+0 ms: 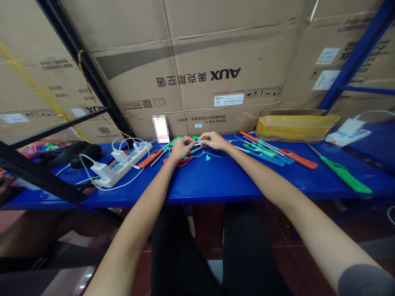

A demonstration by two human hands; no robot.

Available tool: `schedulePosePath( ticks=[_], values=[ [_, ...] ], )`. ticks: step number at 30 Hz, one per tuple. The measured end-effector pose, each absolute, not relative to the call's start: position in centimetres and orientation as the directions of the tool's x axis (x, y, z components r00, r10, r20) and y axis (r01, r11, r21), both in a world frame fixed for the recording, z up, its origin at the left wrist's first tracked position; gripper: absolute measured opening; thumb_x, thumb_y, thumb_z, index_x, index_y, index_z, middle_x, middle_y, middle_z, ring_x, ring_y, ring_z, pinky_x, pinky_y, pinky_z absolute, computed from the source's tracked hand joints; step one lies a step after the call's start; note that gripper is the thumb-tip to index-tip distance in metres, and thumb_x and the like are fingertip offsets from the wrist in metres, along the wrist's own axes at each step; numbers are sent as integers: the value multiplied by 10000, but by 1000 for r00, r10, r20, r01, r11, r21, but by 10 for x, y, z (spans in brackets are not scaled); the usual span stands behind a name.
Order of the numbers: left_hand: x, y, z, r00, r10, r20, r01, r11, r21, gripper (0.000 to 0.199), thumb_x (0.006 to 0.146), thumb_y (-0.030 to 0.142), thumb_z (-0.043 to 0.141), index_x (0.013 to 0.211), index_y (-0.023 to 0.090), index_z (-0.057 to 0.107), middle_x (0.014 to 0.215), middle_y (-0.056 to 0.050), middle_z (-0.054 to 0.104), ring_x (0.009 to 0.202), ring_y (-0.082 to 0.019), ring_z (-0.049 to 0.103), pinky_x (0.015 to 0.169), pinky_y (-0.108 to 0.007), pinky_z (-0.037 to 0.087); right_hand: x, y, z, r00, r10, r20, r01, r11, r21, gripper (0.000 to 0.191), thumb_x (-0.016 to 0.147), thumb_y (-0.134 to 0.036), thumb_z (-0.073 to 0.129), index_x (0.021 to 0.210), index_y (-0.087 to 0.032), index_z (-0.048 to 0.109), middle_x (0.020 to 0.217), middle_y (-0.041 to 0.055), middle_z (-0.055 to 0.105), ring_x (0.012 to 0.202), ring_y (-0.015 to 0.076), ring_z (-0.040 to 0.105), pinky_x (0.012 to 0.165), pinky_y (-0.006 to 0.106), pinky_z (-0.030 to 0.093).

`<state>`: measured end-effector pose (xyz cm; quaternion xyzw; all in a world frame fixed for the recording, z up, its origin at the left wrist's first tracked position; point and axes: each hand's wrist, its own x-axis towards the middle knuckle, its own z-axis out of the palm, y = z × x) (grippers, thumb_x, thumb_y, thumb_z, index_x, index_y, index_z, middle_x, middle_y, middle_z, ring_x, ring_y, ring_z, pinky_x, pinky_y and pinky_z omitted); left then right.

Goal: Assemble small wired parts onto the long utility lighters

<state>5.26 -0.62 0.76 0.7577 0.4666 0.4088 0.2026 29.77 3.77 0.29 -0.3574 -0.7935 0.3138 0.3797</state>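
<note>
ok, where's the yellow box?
Head view, right side: the yellow box sits at the back of the blue table, just left of a white power strip.

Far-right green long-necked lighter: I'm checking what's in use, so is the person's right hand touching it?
Apart. The head view shows blue tabletop and an orange-handled lighter lying between the right hand and the green long-necked lighter.

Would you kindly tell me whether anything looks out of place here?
The big carton behind the blue table looks odd: its AUX lettering is upside down. One green lighter lies apart on the right.
</note>
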Motion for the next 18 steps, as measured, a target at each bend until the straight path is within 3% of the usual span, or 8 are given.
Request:
schedulePosePath(
  ticks=[18],
  values=[
    [53, -5, 7, 244, 867, 435, 547, -493, 676, 208, 1041, 383, 748, 997, 201, 838, 826, -24, 821, 565, -184, 727, 683, -309, 591, 298, 41, -1, -466, 788, 402, 309, 571, -761, 87, 1028, -274, 838, 1064, -226, 899, 994, 53, 893, 843, 220, 830, 861, 348, 669]
  ],
)
